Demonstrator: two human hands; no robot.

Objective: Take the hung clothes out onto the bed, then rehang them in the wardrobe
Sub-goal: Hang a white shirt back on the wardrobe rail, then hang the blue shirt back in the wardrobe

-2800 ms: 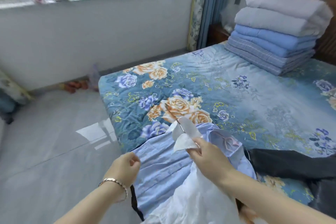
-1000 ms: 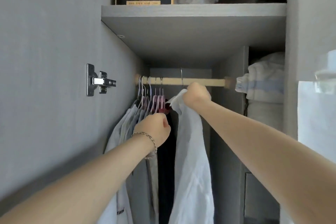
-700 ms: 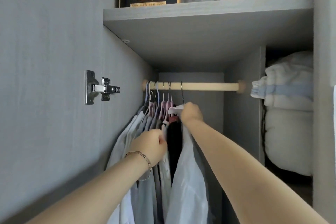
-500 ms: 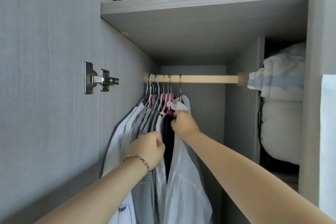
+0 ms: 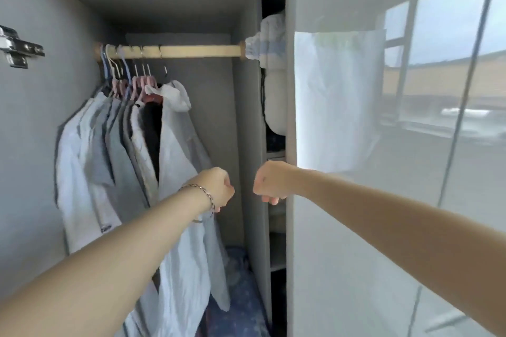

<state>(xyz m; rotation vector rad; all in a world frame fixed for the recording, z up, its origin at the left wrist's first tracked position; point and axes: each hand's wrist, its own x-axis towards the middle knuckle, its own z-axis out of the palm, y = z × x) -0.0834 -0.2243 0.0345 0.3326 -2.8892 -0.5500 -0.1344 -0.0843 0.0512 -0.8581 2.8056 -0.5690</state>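
Note:
Inside the open wardrobe, a wooden rail (image 5: 191,50) carries several hangers (image 5: 138,82) bunched at its left end. White, grey and dark garments hang from them. The rightmost is a white shirt (image 5: 178,150), hanging free of my hands. My left hand (image 5: 217,189), with a bracelet on its wrist, hovers in front of the shirt's lower part with fingers curled and nothing in it. My right hand (image 5: 269,182) is a little to its right, level with it, also curled and empty, in front of the wardrobe's partition.
A glossy wardrobe door (image 5: 383,200) fills the right side and reflects the window. Folded bedding (image 5: 269,35) is stacked in the compartment behind the partition. A metal hinge (image 5: 19,48) is on the left wall. Blue patterned fabric (image 5: 238,309) lies on the wardrobe floor.
My right hand has let go of the white shirt, which now hangs on the rail, and has drawn back and down. My left hand has drawn back too. The view has swung right and down.

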